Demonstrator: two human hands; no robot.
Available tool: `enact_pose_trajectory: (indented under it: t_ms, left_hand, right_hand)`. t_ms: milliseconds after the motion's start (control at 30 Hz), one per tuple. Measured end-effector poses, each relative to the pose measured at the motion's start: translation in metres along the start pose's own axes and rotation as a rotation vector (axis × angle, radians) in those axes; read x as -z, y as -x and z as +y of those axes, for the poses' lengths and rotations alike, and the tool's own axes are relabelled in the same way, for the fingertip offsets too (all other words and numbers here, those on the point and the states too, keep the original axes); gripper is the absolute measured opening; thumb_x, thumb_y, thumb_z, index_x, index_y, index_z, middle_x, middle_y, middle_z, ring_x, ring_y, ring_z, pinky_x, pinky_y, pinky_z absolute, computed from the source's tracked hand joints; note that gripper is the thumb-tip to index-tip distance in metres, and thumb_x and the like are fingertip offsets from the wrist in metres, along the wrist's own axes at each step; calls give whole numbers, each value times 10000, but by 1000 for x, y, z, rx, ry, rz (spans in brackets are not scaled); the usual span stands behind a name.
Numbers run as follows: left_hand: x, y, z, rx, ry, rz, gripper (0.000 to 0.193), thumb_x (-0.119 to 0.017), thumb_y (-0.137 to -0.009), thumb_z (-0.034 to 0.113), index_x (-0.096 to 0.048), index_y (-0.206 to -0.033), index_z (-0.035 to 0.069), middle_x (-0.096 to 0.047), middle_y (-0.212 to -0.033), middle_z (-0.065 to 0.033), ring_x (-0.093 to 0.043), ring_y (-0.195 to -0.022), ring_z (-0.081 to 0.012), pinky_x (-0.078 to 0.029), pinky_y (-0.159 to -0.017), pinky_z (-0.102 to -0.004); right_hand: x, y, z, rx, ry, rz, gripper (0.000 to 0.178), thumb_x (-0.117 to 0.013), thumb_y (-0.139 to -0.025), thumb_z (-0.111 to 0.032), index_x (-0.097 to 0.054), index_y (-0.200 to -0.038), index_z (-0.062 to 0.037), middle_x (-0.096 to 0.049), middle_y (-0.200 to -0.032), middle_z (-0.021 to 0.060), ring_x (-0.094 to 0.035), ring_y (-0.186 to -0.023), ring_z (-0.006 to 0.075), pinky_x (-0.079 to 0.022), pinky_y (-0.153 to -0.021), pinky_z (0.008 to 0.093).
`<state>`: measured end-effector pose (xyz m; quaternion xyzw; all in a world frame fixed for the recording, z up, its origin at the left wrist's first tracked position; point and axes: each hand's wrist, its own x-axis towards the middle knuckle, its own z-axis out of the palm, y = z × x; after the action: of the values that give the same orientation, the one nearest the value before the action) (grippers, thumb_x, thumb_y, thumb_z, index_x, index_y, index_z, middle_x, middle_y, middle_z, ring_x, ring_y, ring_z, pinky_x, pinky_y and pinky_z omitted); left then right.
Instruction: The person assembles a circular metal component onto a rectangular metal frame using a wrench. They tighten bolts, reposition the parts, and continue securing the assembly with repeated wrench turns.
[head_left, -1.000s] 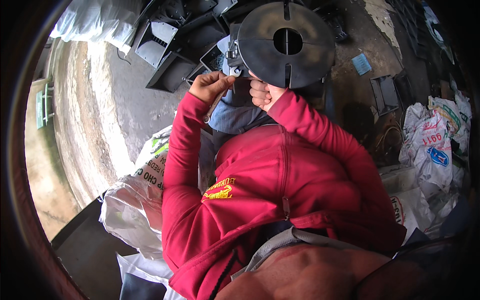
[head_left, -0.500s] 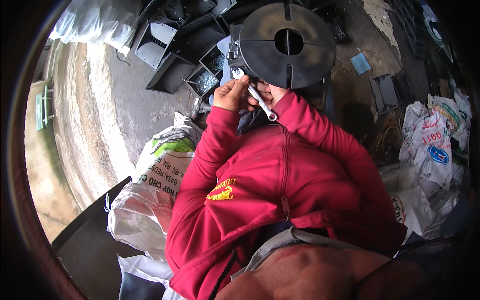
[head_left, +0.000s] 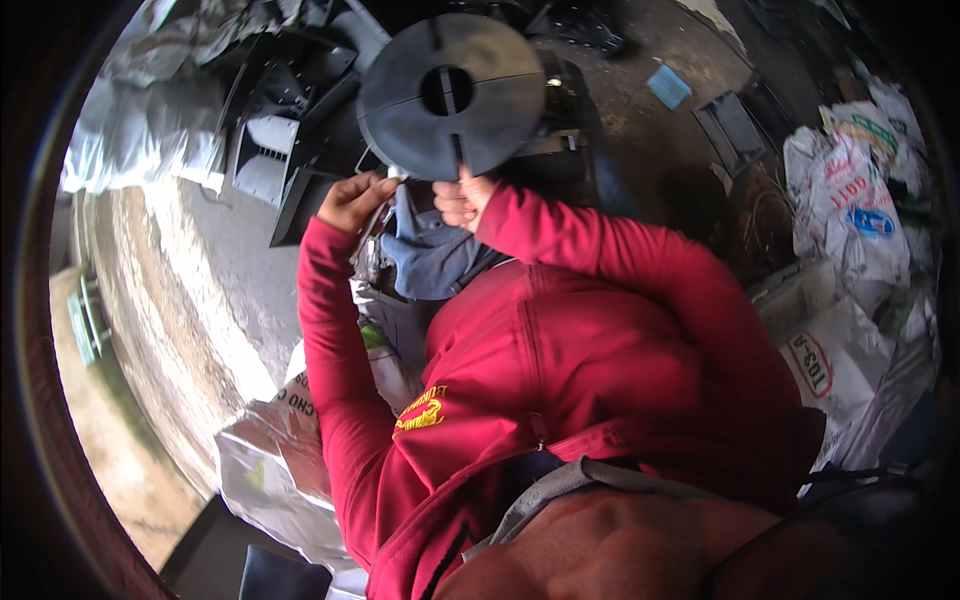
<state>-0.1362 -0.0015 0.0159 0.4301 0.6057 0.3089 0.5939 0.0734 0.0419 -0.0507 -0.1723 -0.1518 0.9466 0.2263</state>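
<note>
A round black disc [head_left: 400, 110] with a centre hole and slots lies over a dark part beyond my lap. At its near edge, beside a slot, my right hand [head_left: 463, 200] is closed with the fingers curled and the thumb up against the rim. Left of it, my left hand [head_left: 354, 203] pinches a combination wrench [head_left: 376, 218], seen nearly edge-on and blurred. The wrench's upper end is by the disc's left near rim, partly hidden by my fingers. Below both hands shows grey-blue cloth [head_left: 435, 255] over my lap.
Black bins and slotted parts [head_left: 268, 160] crowd the far left, beside clear plastic wrapping [head_left: 150, 125]. White printed sacks [head_left: 860, 190] are piled on the right, near a dark box [head_left: 735, 130]. A blue card [head_left: 668, 87] lies on the floor. Another sack [head_left: 270, 450] stands at my left.
The disc has shifted left in the picture and the view has moved too. My left hand went left with the wrench, away from my right hand, which now sits at the disc's near slot.
</note>
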Motion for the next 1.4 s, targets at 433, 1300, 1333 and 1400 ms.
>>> enact_pose_trajectory:
  t_ms: [433, 1300, 1333, 1400]
  left_hand:
    - [-7, 9, -22, -388, 346, 434, 104, -619, -916, 187, -585, -894, 91, -482, -603, 64, -345, -432, -22, -241, -398, -194]
    - [61, -64, -59, -438, -323, 140, 618, -840, -679, 333, -559, -1141, 34, -605, -1084, -36, -558, -967, -199, -451, -854, -328]
    - [56, -60, -54, -463, -331, 135, 618, -836, -681, 334, -556, -1145, 36, -604, -1087, -35, -558, -969, -199, -449, -856, -329]
    - [46, -56, -44, -501, -356, 124, 619, -829, -686, 336, -549, -1153, 42, -603, -1093, -34, -556, -974, -199, -446, -860, -332]
  right_hand:
    - [-25, -20, -6, -77, 217, 93, 305, -591, -886, -371, -538, -694, -140, -332, -455, -54, -282, -344, 91, -201, -356, 270]
    - [31, 84, -164, 554, 1797, 163, 892, -841, -570, -448, -402, -1286, -145, -659, -1020, 119, -649, -945, 318, -508, -843, 374]
    - [33, 83, -164, 569, 1788, 156, 898, -842, -571, -446, -400, -1292, -146, -658, -1022, 120, -649, -943, 318, -508, -843, 374]
    - [27, 86, -165, 524, 1779, 174, 913, -849, -568, -428, -393, -1308, -149, -652, -1049, 118, -643, -966, 311, -505, -852, 375]
